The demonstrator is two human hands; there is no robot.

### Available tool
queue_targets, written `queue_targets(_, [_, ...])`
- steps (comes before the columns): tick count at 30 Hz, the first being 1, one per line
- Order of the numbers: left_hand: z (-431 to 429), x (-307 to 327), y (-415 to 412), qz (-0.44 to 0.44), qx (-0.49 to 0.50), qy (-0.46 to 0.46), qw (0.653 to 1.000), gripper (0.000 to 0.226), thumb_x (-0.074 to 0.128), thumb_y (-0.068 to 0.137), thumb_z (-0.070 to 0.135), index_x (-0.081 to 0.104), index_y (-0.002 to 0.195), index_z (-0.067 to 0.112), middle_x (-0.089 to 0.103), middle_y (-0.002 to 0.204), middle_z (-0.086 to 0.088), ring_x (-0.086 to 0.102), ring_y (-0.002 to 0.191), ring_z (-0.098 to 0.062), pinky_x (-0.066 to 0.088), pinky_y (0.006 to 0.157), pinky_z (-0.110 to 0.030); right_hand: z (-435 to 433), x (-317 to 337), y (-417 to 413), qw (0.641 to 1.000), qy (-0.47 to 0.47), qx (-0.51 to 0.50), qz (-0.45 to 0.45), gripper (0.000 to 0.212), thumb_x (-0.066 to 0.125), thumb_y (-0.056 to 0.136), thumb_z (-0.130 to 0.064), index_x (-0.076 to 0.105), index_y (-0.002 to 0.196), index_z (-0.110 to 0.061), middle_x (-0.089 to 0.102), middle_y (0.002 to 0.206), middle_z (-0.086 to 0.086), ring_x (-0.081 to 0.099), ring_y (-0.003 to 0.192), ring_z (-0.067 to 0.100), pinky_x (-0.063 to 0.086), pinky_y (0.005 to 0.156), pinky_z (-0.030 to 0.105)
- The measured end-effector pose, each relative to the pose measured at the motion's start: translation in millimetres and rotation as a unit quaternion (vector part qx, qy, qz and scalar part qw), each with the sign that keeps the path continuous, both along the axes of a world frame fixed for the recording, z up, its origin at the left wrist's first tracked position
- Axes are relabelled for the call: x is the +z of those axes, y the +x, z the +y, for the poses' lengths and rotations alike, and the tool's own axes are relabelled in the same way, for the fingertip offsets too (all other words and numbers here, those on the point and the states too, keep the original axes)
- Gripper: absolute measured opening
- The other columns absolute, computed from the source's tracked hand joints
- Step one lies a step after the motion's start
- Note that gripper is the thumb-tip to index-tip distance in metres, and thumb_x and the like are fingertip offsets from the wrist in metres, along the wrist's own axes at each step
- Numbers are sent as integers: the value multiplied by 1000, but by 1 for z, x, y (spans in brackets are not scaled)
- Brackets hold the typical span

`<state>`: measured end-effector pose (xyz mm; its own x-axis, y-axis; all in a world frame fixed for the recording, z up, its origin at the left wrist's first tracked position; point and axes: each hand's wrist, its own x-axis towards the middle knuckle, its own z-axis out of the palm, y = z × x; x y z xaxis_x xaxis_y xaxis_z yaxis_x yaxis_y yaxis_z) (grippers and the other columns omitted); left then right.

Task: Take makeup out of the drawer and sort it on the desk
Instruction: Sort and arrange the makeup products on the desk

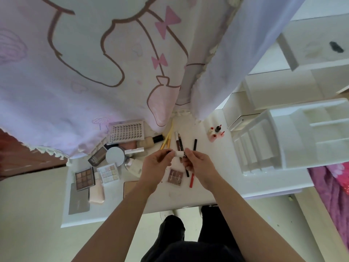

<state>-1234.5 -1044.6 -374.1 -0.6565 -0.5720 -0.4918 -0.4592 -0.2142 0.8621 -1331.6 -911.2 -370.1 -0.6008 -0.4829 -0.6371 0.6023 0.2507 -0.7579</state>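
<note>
Both hands, left hand (157,163) and right hand (196,163), pinched a small white tube (178,153) mid-frame; loosened fingers could drop it onto the pencils (180,143).

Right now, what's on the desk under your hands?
A small brown palette, a black pencil and a red pencil lie there. The right hand, gripping a white tube, hides the black pencil's top.

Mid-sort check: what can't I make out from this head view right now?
In the head view:
1. small white tube: ends covered by the left hand and right hand pinching it; label too blurred.
2. tan case: partly under the left forearm.
3. makeup pile: far side covered by the hanging curtain.
4. open drawer: cut by the right edge; dark thing inside too blurred to name.
</note>
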Motion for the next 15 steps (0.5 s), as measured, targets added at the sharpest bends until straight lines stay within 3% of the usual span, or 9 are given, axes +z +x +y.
queue_targets(5, [0,24,2,48,84,63,993,33,66,91,38,76,91,6,64,73,-3,52,69,-15,49,71,-28,0,34,9,995,-71,13,71,22,67,94,-16,68,116,-11,70,95,6,65,85,14,55,89,33])
queue_targets(7, [-1,34,5,71,57,63,994,32,65,92,37,75,91,6,60,70,0,49,70,-15,46,70,-27,-2,50,10,997,-68,16,34,28,68,94,-32,65,116,-15,71,101,9,67,84,18,56,84,34])
queue_targets(10, [-1,49,7,98,28,55,993,23,64,94,31,75,88,11,57,68,1,48,68,-13,46,68,-23,-5,70,8,999,-1,52,7,46,56,96,-54,65,110,-12,71,84,11,64,69,19,50,65,29])
queue_targets(12, [-2,55,8,105,23,57,993,20,65,94,26,75,94,8,56,68,0,47,66,-10,45,65,-20,-4,72,7,997,9,68,28,38,60,97,-44,66,109,-9,72,84,11,63,68,16,49,62,25])
queue_targets(14, [-5,57,10,107,35,84,990,22,67,92,24,75,99,4,58,68,1,47,66,-10,44,67,-22,0,71,6,997,-23,61,33,27,71,92,-24,63,115,-12,71,102,12,67,81,18,52,72,26])
queue_targets(15, [-6,58,11,110,41,99,988,23,68,92,23,74,101,3,59,68,2,47,66,-10,44,69,-24,2,73,6,997,-38,57,28,33,75,89,-18,60,119,-14,69,112,12,69,88,20,55,78,29])
